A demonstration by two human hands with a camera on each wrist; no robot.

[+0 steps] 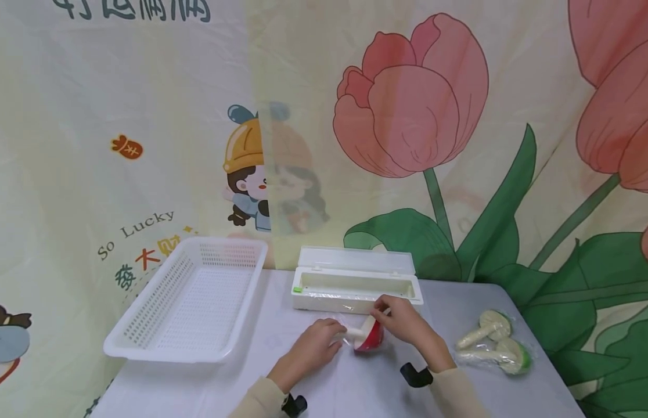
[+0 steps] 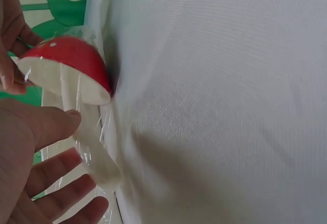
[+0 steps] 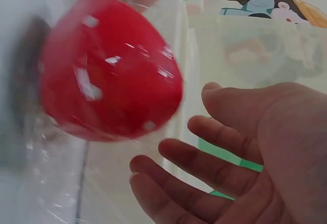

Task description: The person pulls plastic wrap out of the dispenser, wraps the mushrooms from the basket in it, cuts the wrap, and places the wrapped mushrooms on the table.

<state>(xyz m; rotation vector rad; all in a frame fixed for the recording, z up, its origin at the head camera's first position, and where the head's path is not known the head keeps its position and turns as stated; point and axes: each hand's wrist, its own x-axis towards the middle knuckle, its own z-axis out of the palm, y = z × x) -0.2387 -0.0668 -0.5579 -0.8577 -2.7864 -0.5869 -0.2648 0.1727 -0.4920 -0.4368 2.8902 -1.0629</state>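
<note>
A toy mushroom with a red, white-spotted cap (image 1: 373, 337) and a pale stem (image 2: 94, 155) lies tilted in clear plastic wrap, close over the white table. My left hand (image 1: 315, 346) holds it by the stem, with the thumb (image 2: 64, 124) on one side and the fingers at the other. Beside the cap, my right hand (image 1: 404, 322) has its fingers (image 3: 204, 162) spread and loosely bent, a gap showing between them and the cap in the right wrist view. Just behind both hands stands a long white box (image 1: 329, 303), its clear lid (image 1: 357, 259) raised.
On the left is a white perforated basket (image 1: 169, 354). Two more wrapped mushrooms lie at the right, one with a pale cap (image 1: 495, 325) and one with a green-edged cap (image 1: 514, 355). A printed cloth (image 1: 303, 58) hangs behind the table (image 1: 355, 389).
</note>
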